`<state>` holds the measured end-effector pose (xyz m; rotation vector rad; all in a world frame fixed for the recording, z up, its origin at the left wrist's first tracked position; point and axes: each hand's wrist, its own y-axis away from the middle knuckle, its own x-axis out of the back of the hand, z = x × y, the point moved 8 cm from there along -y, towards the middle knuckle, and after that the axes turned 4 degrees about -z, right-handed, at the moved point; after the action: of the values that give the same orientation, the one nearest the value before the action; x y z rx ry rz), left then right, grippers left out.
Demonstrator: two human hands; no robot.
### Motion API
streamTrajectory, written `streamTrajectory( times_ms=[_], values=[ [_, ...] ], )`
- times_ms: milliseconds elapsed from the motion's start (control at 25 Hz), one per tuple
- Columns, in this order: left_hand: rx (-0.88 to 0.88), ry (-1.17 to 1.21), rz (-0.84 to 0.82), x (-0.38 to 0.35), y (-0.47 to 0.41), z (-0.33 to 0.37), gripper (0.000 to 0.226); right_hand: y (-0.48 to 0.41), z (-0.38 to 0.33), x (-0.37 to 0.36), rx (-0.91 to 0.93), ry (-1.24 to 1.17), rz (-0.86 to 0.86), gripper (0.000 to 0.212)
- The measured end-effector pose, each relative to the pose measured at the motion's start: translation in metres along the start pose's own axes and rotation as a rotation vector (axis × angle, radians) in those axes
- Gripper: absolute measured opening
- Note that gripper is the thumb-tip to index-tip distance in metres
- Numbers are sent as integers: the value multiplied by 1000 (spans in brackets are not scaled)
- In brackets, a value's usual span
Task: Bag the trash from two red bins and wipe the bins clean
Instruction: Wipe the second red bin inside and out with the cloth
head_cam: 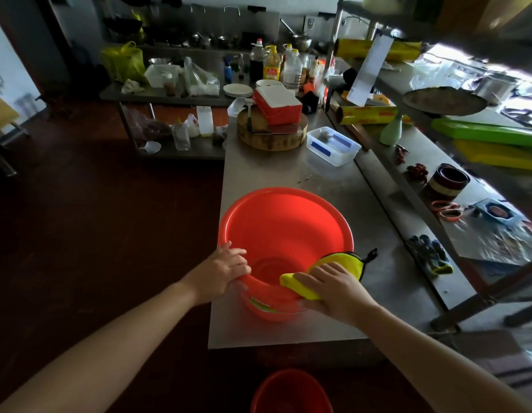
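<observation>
Wiping is the step in hand: my right hand (333, 289) lies flat, fingers spread, pressing the yellow cloth (337, 271) onto the rim of the red bin (284, 231) at about four o'clock. My left hand (224, 271) is clamped on the rim at about eight o'clock. To do this well, I judge, I should keep that brace firm and drag the cloth around the rim, then down the inner wall. The bin stands at the near end of the desk (291, 171), mouth up and tipped slightly toward me. A second red bin (290, 391) sits on the floor at six o'clock.
</observation>
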<state>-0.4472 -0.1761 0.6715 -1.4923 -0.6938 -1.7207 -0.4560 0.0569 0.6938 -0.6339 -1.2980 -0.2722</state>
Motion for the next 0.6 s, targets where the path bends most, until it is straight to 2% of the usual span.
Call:
streamTrajectory(
  times_ms=[120, 240, 360, 440, 560, 600],
  values=[
    [38, -78, -61, 2, -6, -6, 55, 2, 10, 4, 9, 13, 10, 57],
    [21, -133, -37, -19, -12, 28, 60, -9, -15, -2, -98, 85, 42, 58],
    [107, 17, 77, -30, -16, 45, 56, -19, -34, -11, -219, 97, 46, 61],
    [92, 114, 99, -24, -12, 35, 56, -14, -30, -11, -185, 68, 45, 63],
    [48, 142, 72, -6, -8, 5, 25, 6, 0, -4, -57, 59, 31, 62],
    [55, 121, 51, 0, -9, -4, 22, 11, 10, -1, -29, 57, 17, 61]
  ],
)
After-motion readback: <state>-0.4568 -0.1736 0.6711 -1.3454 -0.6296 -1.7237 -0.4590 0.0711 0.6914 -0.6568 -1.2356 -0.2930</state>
